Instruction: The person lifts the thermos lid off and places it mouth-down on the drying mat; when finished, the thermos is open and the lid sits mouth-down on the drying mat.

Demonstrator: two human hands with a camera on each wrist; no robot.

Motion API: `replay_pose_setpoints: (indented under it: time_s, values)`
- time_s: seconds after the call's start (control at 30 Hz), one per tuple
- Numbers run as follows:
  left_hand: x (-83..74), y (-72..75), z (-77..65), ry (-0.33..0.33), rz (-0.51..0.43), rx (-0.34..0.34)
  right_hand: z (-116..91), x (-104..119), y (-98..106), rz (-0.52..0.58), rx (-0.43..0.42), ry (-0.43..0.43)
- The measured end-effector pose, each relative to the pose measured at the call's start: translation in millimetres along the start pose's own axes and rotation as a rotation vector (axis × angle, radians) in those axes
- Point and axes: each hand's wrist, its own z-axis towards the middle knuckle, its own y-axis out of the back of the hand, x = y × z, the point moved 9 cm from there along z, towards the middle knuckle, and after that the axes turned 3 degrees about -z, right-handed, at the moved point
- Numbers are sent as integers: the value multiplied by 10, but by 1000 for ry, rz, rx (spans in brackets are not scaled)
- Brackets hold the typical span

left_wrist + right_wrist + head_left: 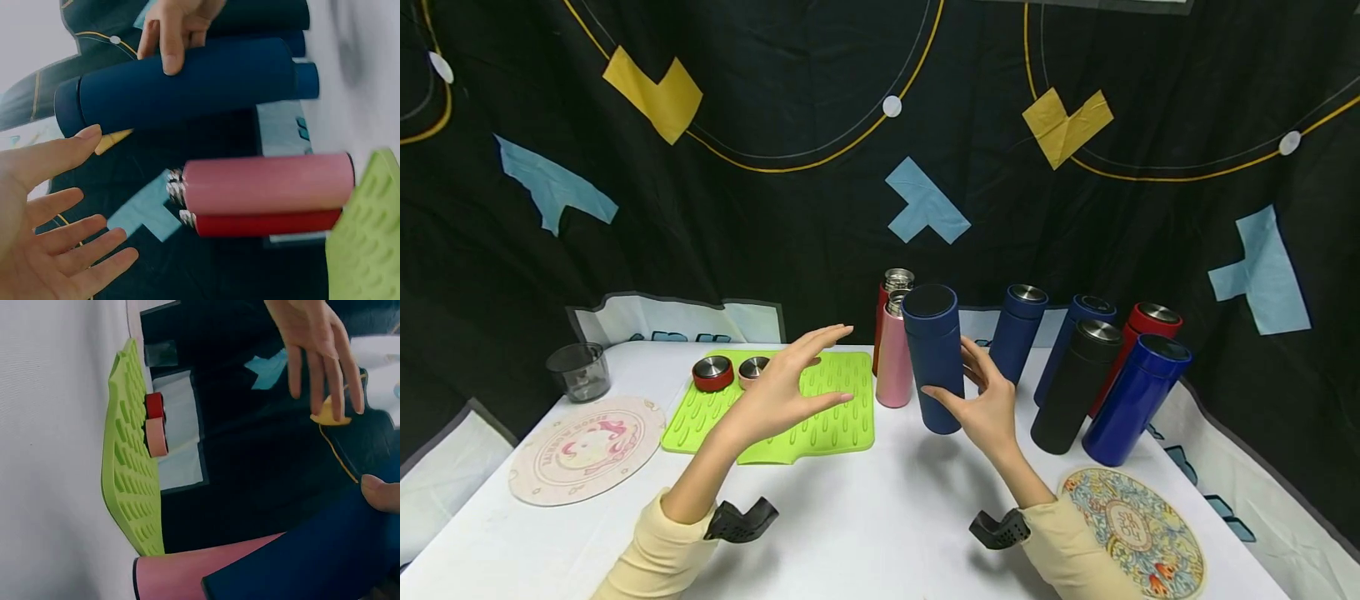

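My right hand (988, 408) holds a navy thermos bottle (936, 367) upright above the white table, thumb and fingers around its lower body. The bottle's dark cap (67, 107) is on. My left hand (786, 387) is raised over the green mat with fingers extended and spread, holding nothing; the left wrist view has its thumb close by the cap. Just left of the held bottle stand a lidless pink thermos (892, 367) and, partly behind it, a lidless red thermos (882, 317). On the mat lie a red lid (712, 381) and a pink lid (156, 437), partly covered by my left hand in the head view.
Several capped thermoses stand at the right, including a black one (1071, 400) and a glossy blue one (1131, 408). A floral round mat (1150, 533) lies in front of them. The green drying mat (842, 417), a pink round mat (561, 467) and a clear cup (583, 379) are at left.
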Motion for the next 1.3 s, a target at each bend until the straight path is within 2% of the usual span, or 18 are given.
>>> replay_pose_setpoints:
  time_s: [0.2,0.37,0.6,0.87,1.03,1.3]
  values:
    - [-78,8,15,-19,-52,-41,-26,-176,-106,-27,61,110]
    - [-129,19,-10,-16,-75,-59,-73,-50,-154,-42,130,182]
    - [-312,80,-50,-77,-98,-70,-129,151,-206,-106,208,287]
    - [-484,72,-113,-135,-51,10,-225,350,-278,-254,308,393]
    - [-554,66,-151,-174,-39,51,-244,405,-298,-283,363,397]
    - [-603,119,-174,-252,-92,25,-242,376,-355,-139,507,324]
